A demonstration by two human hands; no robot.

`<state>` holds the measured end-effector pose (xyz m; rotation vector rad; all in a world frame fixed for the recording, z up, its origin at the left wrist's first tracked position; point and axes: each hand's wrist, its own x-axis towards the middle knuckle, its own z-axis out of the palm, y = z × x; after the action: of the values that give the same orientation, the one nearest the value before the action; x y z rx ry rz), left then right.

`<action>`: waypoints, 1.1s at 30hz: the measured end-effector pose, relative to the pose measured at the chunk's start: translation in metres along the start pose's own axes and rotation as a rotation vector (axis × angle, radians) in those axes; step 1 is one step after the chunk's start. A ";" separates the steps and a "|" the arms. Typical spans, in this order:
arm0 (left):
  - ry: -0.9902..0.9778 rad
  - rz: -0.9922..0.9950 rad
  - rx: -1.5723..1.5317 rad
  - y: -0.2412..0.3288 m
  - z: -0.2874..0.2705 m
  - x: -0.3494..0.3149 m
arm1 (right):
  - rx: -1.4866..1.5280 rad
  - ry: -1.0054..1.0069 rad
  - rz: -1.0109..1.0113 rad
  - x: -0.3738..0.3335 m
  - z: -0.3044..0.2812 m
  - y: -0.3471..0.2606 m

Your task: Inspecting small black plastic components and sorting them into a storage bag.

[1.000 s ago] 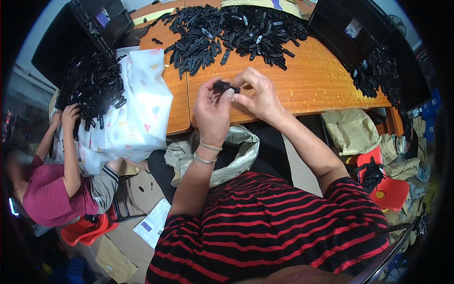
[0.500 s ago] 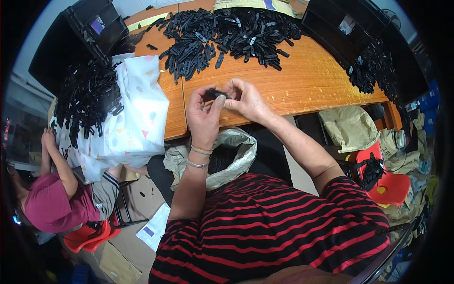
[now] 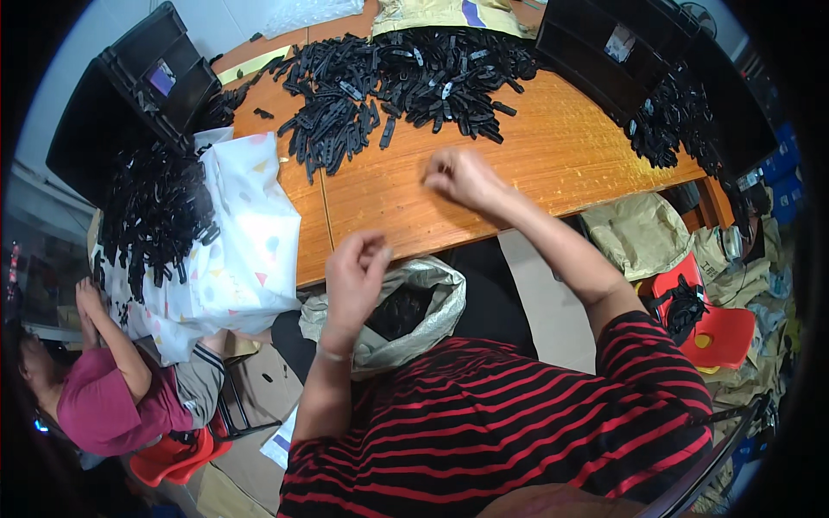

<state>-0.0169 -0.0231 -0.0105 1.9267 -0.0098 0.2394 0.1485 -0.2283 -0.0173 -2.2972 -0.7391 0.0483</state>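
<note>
My left hand [image 3: 352,278] hangs above the left side of an open woven sack [image 3: 449,304] on my lap. Its fingers are loosely bent with the thumb apart, and no piece shows in it. Dark pieces [image 3: 401,311] lie inside the sack. Farther right, my right hand [image 3: 466,180] is over the wooden table [image 3: 535,160], fingers curled in and a little blurred; whatever they may hold is hidden. A wide heap of small black plastic clips [image 3: 449,82] covers the table beyond it, with a smaller cluster [image 3: 324,134] toward the left.
Tipped black crates [image 3: 617,52] stand at both sides, more black pieces spilling from them. A patterned white sheet [image 3: 250,224] drapes the left table side, where a co-worker [image 3: 99,388] sits. A paper sack [image 3: 635,233] and red stool [image 3: 721,337] are at right.
The black clip held between both hands is no longer seen there. My hands have parted: the left moved down toward the sack, the right slightly forward and right over the table.
</note>
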 end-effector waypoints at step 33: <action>0.114 0.268 0.630 -0.050 0.013 0.114 | -0.479 -0.118 -0.380 0.042 -0.012 0.002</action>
<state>0.1032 -0.0048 -0.0413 2.5350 -0.1310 0.5859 0.1872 -0.2151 -0.0025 -2.5657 -1.3578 -0.1887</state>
